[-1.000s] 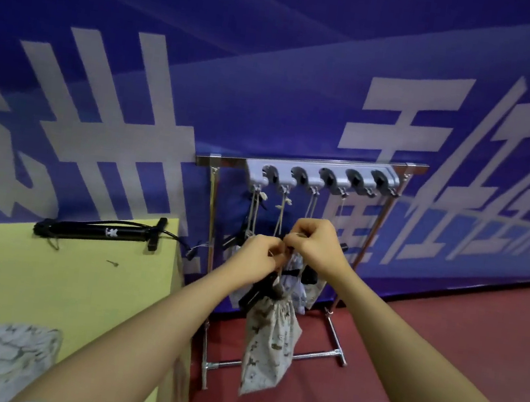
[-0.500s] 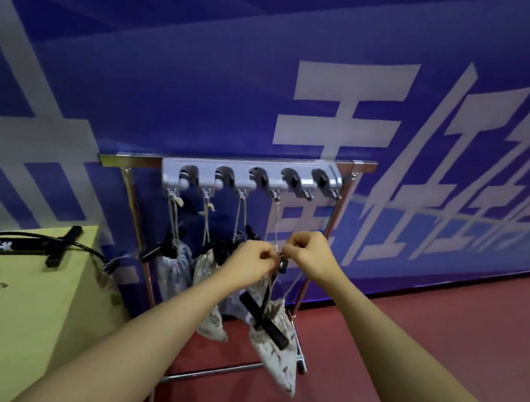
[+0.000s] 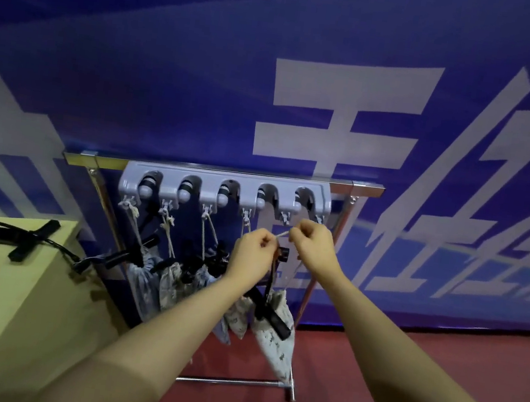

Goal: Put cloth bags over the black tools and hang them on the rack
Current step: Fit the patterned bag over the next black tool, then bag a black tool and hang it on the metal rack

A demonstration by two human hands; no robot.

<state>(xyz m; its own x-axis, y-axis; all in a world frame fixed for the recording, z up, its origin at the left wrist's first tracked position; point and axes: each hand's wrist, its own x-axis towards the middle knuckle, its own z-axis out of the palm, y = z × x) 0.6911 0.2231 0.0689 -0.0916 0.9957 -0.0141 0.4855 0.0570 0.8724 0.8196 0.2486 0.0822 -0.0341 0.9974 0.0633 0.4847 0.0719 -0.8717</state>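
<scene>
While both hands, left [image 3: 255,250] and right [image 3: 310,245], pinch the drawstring [image 3: 282,234] with fingers clamped, the bagged tool [image 3: 271,323] dangles below the rack [image 3: 224,188]; a missed hook [image 3: 285,217] could drop it

Both bare forearms reach forward and up, converging toward the middle of the view. The left arm enters from 7 o'clock, the right from 4 o'clock. The left hand [image 3: 252,253] is curled into a loose fist, thumb and fingertips pinched together, knuckles toward the camera. The right hand [image 3: 313,246], at its 2 o'clock and slightly higher, is likewise curled, pinching at its inner side. The 2 fists sit near each other, not touching.
</scene>
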